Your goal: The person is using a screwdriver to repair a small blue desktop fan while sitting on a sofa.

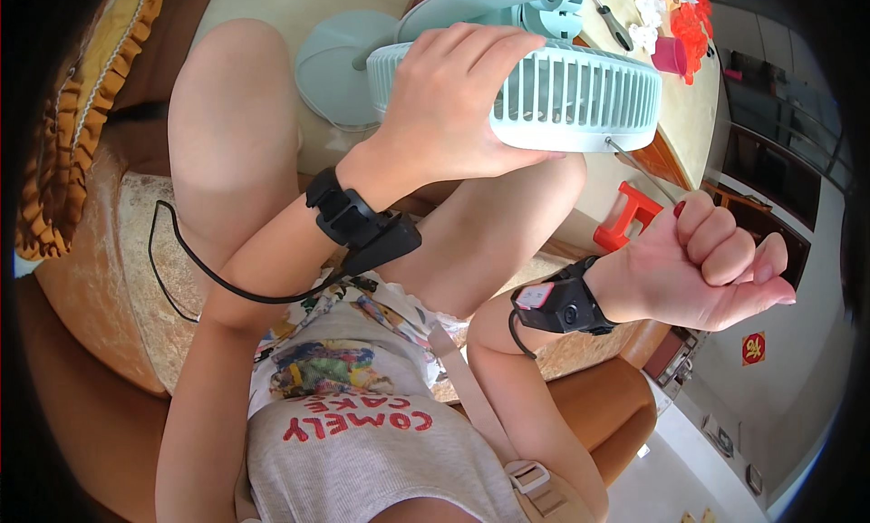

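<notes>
My left hand (453,101) is wrapped round the light-blue rim of an electric fan's round head (580,92), with fingers over the top and the thumb side beneath. The fan's slotted side faces me. My right hand (711,260) is closed in a fist round a screwdriver (645,171); its thin metal shaft shows, while the handle is hidden in the palm. The shaft's tip meets a small hole at the lower edge of the fan's rim. Behind the head, the fan's round base (335,65) is partly seen.
On the table (693,129) at the back right lie a dark-handled screwdriver (614,26), a pink cup (670,55), white crumpled pieces (648,17) and a red plastic bag (691,29). Beyond my right knee is a red stool (625,217). I sit on a brown sofa (580,405).
</notes>
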### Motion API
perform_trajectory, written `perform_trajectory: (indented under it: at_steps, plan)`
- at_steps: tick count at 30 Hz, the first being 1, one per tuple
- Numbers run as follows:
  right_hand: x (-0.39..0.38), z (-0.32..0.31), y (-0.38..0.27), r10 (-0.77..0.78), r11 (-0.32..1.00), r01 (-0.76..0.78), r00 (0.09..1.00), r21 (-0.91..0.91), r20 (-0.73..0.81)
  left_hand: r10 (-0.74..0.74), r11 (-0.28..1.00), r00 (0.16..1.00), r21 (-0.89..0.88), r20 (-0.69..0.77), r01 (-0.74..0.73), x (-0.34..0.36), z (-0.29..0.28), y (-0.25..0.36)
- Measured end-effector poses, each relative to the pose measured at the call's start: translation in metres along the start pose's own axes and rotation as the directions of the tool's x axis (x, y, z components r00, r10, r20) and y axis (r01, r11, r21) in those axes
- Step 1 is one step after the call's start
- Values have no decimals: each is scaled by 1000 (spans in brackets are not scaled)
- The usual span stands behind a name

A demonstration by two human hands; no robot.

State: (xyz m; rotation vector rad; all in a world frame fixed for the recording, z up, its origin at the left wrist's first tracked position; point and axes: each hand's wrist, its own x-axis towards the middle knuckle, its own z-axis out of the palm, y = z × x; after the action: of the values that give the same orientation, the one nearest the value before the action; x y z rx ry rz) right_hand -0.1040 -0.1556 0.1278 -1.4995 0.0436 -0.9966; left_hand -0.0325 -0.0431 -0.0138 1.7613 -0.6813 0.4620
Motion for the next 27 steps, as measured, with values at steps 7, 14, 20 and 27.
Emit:
perform_trajectory:
  at_steps: [7, 14, 20, 27]
  plan:
    - [24, -25, 6, 24, 893, -274, 821, 357, 571, -3, 1000, 1000, -19, 8, 3, 1, 0, -1]
    - [22, -33, 13, -39, 878, -265, 791, 399, 611, -1, 1000, 999, -3, 35, 2, 2, -2, 1]
    - [-2, -22, 17, -129, 942, 91, 987, 324, 98, 8, 1000, 999, -1, 35, -8, 4, -1, 1]
    - [-14, 12, 1, -221, 912, 110, 943, -395, -247, 12, 999, 1000, 43, 3, -12, 1, 2, 2]
